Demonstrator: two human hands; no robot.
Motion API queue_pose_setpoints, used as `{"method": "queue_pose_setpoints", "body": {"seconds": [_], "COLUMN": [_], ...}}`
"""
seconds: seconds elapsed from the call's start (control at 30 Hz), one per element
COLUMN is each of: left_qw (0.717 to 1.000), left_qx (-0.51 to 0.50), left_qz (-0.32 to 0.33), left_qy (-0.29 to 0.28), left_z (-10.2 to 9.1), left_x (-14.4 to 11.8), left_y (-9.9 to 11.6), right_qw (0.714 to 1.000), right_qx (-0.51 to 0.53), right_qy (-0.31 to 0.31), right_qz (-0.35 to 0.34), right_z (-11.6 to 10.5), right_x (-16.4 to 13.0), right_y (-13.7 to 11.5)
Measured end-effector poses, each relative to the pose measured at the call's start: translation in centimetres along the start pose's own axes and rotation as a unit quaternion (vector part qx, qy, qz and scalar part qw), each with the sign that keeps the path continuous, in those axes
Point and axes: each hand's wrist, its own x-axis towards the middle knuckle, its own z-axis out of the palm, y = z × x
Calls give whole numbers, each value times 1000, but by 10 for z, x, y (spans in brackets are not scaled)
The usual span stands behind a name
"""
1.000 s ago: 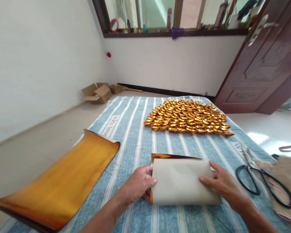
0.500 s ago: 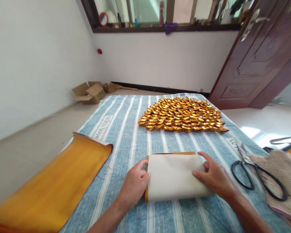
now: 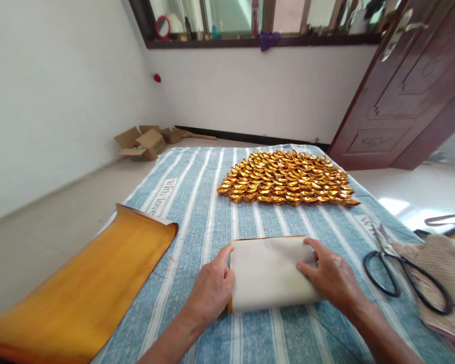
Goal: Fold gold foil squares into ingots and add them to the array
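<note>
A folded sheet of gold paper (image 3: 267, 273), white side up, lies on the blue striped cloth (image 3: 200, 202) in front of me. My left hand (image 3: 212, 290) presses its left edge, fingers curled against the fold. On the sheet's right part rests my right hand (image 3: 331, 278), palm down, holding it flat. A thin orange edge shows along the sheet's far side. Farther off, a dense patch of folded gold paper ingots (image 3: 288, 178) covers the cloth.
A long gold sheet (image 3: 79, 293) lies at the left, hanging off the cloth's edge. Black scissors (image 3: 402, 273) sit at the right beside a woven bag (image 3: 445, 278). Open cardboard boxes (image 3: 144, 143) stand on the floor by the wall; a dark wooden door (image 3: 413, 96) is open at right.
The raised far flap of the sheet has been pressed down flat. Both hands have slid inward along the fold, the right hand now lying on top of the paper.
</note>
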Motion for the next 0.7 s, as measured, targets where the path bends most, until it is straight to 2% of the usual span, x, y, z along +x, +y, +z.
{"method": "queue_pose_setpoints", "body": {"seconds": [0.2, 0.3, 0.37, 0.43, 0.5, 0.57, 0.63, 0.7], "left_qw": [994, 982, 973, 965, 956, 949, 946, 947], "left_qx": [101, 185, 214, 219, 211, 189, 167, 170], "left_qz": [9, 24, 65, 135, 202, 247, 263, 249], "left_qy": [-29, 13, 52, 59, 24, -40, -93, -114], "left_z": [-5, -6, -8, -10, -12, -12, -9, -3], "left_x": [0, -4, -8, -12, -14, -15, -15, -13], "left_y": [5, 12, 18, 24, 31, 38, 45, 49], "right_qw": [996, 992, 991, 990, 990, 990, 990, 991], "right_qx": [-87, -119, -131, -137, -138, -137, -134, -131], "right_qy": [-4, -26, -32, -32, -30, -27, -23, -16], "right_qz": [-29, -24, -23, -25, -29, -31, -32, -33], "right_z": [0, -3, -3, -3, -2, -1, 0, 2], "right_x": [-3, -3, -3, -3, -4, -4, -4, -5], "right_y": [-7, -11, -11, -11, -10, -9, -8, -7]}}
